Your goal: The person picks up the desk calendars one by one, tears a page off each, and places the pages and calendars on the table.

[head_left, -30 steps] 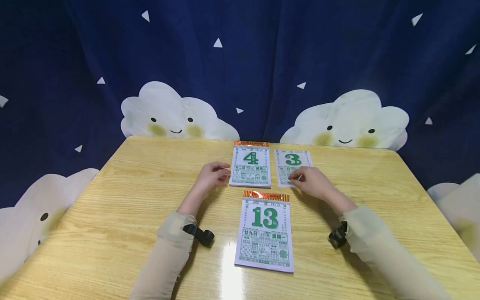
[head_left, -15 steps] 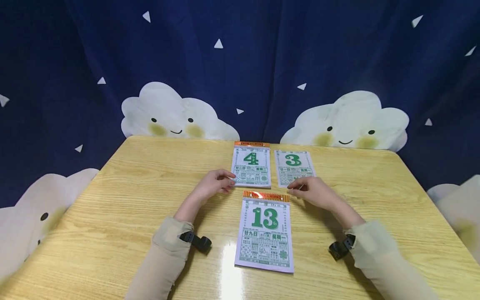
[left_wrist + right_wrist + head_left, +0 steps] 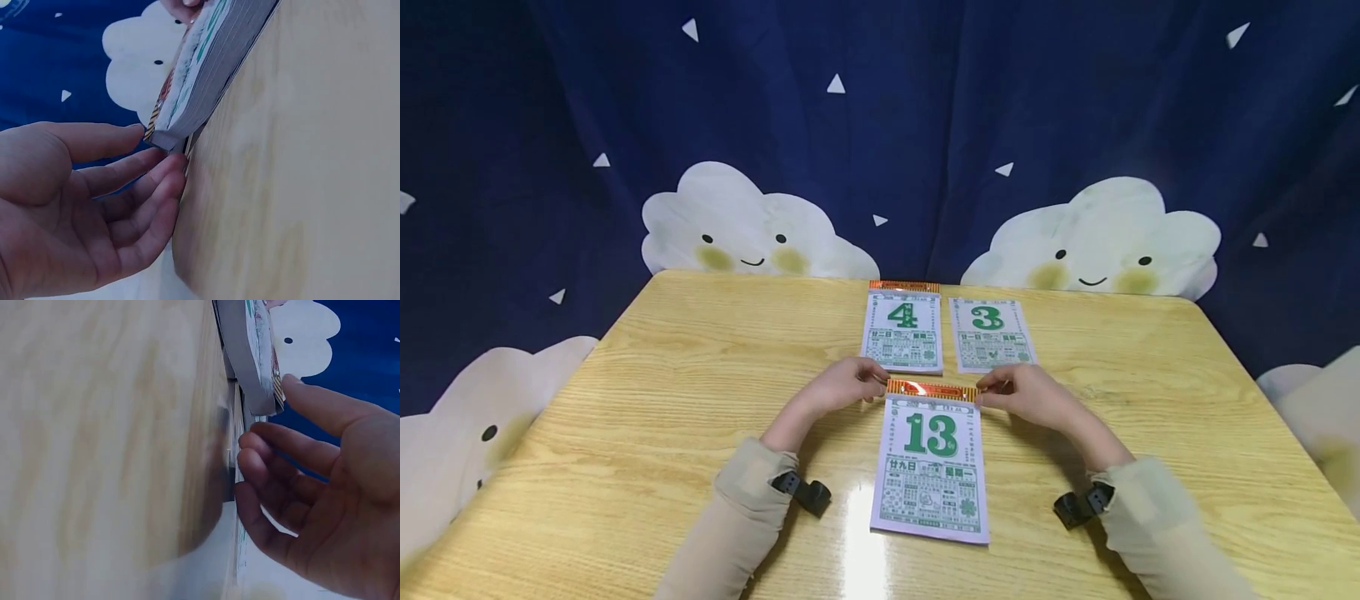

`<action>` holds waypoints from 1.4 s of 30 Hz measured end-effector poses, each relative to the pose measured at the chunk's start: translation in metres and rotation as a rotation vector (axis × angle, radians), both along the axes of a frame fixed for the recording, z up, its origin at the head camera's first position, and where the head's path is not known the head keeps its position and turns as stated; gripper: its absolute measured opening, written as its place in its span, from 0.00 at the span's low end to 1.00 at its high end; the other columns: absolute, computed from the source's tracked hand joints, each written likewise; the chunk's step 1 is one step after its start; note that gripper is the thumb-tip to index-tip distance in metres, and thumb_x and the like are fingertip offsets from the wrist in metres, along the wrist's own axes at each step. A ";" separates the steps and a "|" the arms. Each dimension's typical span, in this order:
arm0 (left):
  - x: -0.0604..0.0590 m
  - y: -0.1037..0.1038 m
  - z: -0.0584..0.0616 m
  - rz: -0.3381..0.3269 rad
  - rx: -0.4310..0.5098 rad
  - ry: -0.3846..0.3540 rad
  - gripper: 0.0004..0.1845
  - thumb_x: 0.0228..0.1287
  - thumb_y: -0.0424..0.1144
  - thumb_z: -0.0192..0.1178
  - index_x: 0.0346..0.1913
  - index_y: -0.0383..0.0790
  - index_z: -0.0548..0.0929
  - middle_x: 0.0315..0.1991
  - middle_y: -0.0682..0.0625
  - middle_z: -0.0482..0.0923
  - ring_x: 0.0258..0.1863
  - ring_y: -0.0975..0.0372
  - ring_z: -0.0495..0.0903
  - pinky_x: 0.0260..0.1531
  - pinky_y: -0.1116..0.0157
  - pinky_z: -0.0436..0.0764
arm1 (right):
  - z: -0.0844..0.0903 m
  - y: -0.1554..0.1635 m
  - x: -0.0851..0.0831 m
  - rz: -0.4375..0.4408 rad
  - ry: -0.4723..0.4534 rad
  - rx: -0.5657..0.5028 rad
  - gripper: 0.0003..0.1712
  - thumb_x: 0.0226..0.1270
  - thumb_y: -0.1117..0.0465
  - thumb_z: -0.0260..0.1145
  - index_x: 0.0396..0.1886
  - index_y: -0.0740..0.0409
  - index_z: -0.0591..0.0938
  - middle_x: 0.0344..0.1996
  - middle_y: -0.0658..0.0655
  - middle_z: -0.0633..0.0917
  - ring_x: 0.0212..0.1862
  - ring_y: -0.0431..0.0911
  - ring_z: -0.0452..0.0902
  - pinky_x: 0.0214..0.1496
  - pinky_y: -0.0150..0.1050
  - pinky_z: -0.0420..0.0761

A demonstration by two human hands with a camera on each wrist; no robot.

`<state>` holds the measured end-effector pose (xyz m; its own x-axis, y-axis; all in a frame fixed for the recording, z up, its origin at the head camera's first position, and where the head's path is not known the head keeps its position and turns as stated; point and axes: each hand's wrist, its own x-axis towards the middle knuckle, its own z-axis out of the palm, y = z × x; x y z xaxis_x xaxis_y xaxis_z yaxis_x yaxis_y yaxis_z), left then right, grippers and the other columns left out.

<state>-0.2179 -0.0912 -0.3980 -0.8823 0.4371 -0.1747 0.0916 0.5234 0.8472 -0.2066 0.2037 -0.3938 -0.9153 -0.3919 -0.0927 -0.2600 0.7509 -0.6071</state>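
Observation:
A tear-off calendar pad with a big green 13 and an orange-red header strip lies at the front middle of the table. My left hand is at its upper left corner; the left wrist view shows the thumb on the header's edge and fingertips under the corner. At the upper right corner, my right hand has its thumb against the header side and its index finger just below the pad. Behind lie a second calendar pad showing 4 and a loose calendar sheet showing 3.
The wooden table extends to both sides of the calendars. A dark blue curtain with smiling white clouds hangs along its far edge. A black wrist camera is strapped over the left sleeve, another camera over the right.
Both hands have come from beside the 4 pad and the 3 sheet toward me, to the top corners of the 13 pad. The calendars lie where they were.

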 end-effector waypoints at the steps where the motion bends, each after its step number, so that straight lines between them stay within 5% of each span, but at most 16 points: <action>1: 0.001 0.001 0.001 0.000 -0.009 0.001 0.15 0.57 0.34 0.57 0.47 0.30 0.78 0.31 0.46 0.78 0.30 0.58 0.76 0.30 0.66 0.77 | 0.000 0.000 0.001 0.002 -0.008 0.000 0.20 0.55 0.50 0.67 0.41 0.60 0.83 0.32 0.51 0.83 0.31 0.41 0.72 0.33 0.32 0.73; 16: 0.005 0.010 -0.004 0.042 -0.106 0.005 0.17 0.52 0.32 0.61 0.46 0.31 0.77 0.28 0.47 0.75 0.25 0.61 0.72 0.24 0.70 0.73 | 0.001 -0.012 0.007 -0.008 -0.091 0.025 0.19 0.46 0.53 0.73 0.32 0.61 0.77 0.25 0.52 0.75 0.28 0.43 0.67 0.29 0.33 0.68; 21: 0.004 0.011 -0.005 0.050 0.005 -0.005 0.16 0.52 0.29 0.60 0.46 0.31 0.74 0.33 0.45 0.75 0.28 0.60 0.73 0.27 0.68 0.76 | 0.002 -0.016 0.006 -0.070 -0.140 -0.071 0.19 0.46 0.60 0.72 0.32 0.64 0.73 0.26 0.55 0.74 0.28 0.44 0.67 0.29 0.34 0.69; 29: 0.002 0.012 -0.002 0.118 0.233 -0.067 0.16 0.60 0.25 0.52 0.51 0.31 0.67 0.36 0.40 0.76 0.32 0.57 0.78 0.35 0.62 0.82 | 0.001 -0.022 0.002 -0.177 -0.313 -0.430 0.22 0.55 0.70 0.63 0.46 0.72 0.64 0.33 0.60 0.71 0.34 0.46 0.77 0.38 0.40 0.83; 36: 0.000 0.008 0.008 0.191 0.400 -0.107 0.24 0.63 0.29 0.52 0.62 0.34 0.63 0.39 0.42 0.75 0.33 0.60 0.78 0.43 0.54 0.79 | 0.007 -0.021 -0.004 -0.171 -0.278 -0.577 0.20 0.57 0.72 0.61 0.45 0.72 0.63 0.32 0.60 0.73 0.34 0.45 0.78 0.40 0.43 0.82; 42: -0.001 0.005 0.010 0.173 0.417 -0.084 0.21 0.64 0.33 0.52 0.60 0.33 0.68 0.43 0.42 0.73 0.38 0.60 0.75 0.48 0.51 0.75 | 0.024 -0.018 -0.008 -0.150 -0.283 -0.622 0.19 0.57 0.73 0.61 0.45 0.70 0.63 0.32 0.57 0.76 0.34 0.42 0.79 0.41 0.42 0.82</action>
<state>-0.2188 -0.0859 -0.3883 -0.9389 0.3324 -0.0891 -0.0451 0.1379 0.9894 -0.2143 0.1859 -0.3694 -0.9375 -0.3210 -0.1347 0.0505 0.2574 -0.9650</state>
